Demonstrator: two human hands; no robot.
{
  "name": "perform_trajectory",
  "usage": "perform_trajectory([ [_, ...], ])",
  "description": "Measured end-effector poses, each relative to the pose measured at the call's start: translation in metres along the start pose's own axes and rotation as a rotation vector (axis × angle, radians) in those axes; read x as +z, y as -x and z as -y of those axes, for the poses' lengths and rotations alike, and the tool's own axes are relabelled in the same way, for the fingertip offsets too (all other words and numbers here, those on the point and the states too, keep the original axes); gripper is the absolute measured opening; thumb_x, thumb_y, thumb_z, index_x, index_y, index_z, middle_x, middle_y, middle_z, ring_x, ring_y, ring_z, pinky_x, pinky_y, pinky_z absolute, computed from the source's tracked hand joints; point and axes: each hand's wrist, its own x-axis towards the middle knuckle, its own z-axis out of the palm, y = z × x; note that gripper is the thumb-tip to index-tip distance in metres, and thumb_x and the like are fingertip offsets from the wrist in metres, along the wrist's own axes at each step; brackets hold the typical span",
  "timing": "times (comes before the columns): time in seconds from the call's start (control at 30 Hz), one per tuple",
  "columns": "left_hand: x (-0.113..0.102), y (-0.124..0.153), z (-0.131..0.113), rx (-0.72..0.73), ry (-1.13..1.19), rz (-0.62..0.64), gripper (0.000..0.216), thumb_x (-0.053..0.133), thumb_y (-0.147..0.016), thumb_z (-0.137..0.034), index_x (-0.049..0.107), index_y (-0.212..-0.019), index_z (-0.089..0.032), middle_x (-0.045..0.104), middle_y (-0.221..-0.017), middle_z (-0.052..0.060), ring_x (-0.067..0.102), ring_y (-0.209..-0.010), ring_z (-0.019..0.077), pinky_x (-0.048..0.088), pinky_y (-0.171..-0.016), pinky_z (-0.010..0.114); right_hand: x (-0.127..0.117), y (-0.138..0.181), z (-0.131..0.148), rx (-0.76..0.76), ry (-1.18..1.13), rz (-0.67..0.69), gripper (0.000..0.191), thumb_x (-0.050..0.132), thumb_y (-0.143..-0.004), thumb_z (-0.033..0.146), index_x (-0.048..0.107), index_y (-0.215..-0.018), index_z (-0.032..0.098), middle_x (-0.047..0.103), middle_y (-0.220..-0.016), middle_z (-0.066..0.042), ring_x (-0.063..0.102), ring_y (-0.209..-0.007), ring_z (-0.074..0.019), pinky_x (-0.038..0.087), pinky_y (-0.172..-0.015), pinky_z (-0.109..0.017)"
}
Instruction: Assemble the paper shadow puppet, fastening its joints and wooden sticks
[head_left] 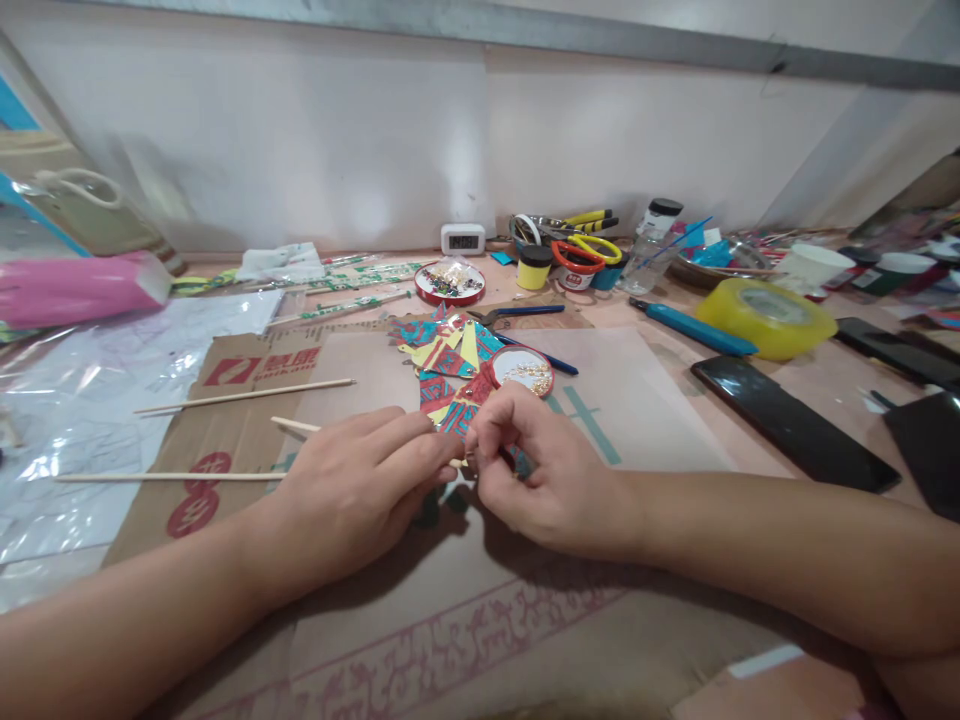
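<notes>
My left hand (375, 470) is closed, its fingertips pressed together near the middle of the cardboard. Opposite it, my right hand (536, 470) is curled in a pinch, and the two sets of fingertips almost meet. A tiny yellowish bit (460, 464) shows between them, too small and covered to name. Just beyond my hands lie flat painted pieces (450, 365) in red, turquoise and yellow, some with triangular shapes, partly hidden by my fingers. A round red-rimmed lid (523, 370) with small gold-coloured bits sits right behind my right hand.
Thin wooden sticks (244, 397) lie left on the cardboard (169, 485). Behind are blue-handled pliers (529, 311), a dish of beads (450, 283), a small digital clock (463, 239) and scissors (577, 255). At right are a tape roll (765, 317) and a phone (795, 422).
</notes>
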Motion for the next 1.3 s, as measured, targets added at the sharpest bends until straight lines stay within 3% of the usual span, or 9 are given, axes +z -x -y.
perform_trajectory([
  [0.27,0.0012,0.0002,0.0003,-0.034,0.033,-0.013,0.023,0.037,-0.1,-0.017,0.06,-0.096,-0.016,0.068,-0.075,0.002,0.061,-0.064,0.0153,0.043,-0.058,0.027,-0.0003,0.0022,-0.0009,-0.025,0.019,-0.003,0.02,0.047,-0.078,0.008,0.04,-0.086,0.024,0.047,-0.067,0.006,0.044,-0.057,-0.0099,0.036,-0.054,-0.023],
  [0.5,0.0032,0.0022,-0.0006,-0.086,0.054,0.05,0.02,0.038,-0.1,-0.02,0.057,-0.094,-0.018,0.065,-0.075,0.001,0.06,-0.065,0.0158,0.043,-0.058,0.027,-0.0003,0.0027,0.0003,-0.028,0.053,-0.013,0.018,0.048,-0.077,0.009,0.039,-0.084,0.024,0.049,-0.067,0.005,0.046,-0.059,-0.0113,0.038,-0.056,-0.024],
  [0.73,0.0018,-0.0001,-0.0016,-0.058,0.033,0.047,0.028,0.037,-0.1,-0.019,0.056,-0.079,-0.019,0.057,-0.064,0.0,0.05,-0.057,0.0153,0.035,-0.052,0.027,-0.001,0.0016,-0.0004,0.013,0.074,-0.004,0.016,0.049,-0.079,0.011,0.04,-0.084,0.024,0.047,-0.067,0.005,0.045,-0.058,-0.0113,0.035,-0.054,-0.024],
  [0.87,0.0018,0.0014,-0.0003,-0.038,0.047,0.028,0.023,0.04,-0.097,-0.015,0.057,-0.081,-0.018,0.054,-0.061,0.0,0.045,-0.055,0.0156,0.029,-0.05,0.029,-0.0008,0.0025,-0.001,-0.018,0.094,-0.004,0.016,0.049,-0.078,0.011,0.041,-0.084,0.024,0.048,-0.069,0.005,0.044,-0.058,-0.0111,0.034,-0.054,-0.025],
  [1.13,0.0013,0.0002,-0.0007,-0.058,0.056,0.026,0.022,0.041,-0.097,-0.014,0.059,-0.085,-0.018,0.058,-0.064,-0.001,0.049,-0.055,0.0147,0.033,-0.05,0.027,0.0001,0.0026,-0.001,-0.063,0.132,-0.03,0.016,0.048,-0.077,0.01,0.041,-0.082,0.024,0.051,-0.071,0.004,0.048,-0.061,-0.012,0.036,-0.057,-0.025],
  [1.3,0.0027,0.0026,-0.0016,-0.094,0.036,0.016,0.023,0.041,-0.1,-0.023,0.061,-0.089,-0.018,0.066,-0.073,0.002,0.058,-0.062,0.0159,0.04,-0.054,0.028,-0.0008,0.0015,-0.0003,-0.059,0.143,-0.031,0.016,0.047,-0.077,0.01,0.041,-0.082,0.024,0.051,-0.07,0.004,0.047,-0.059,-0.0118,0.036,-0.057,-0.025],
])
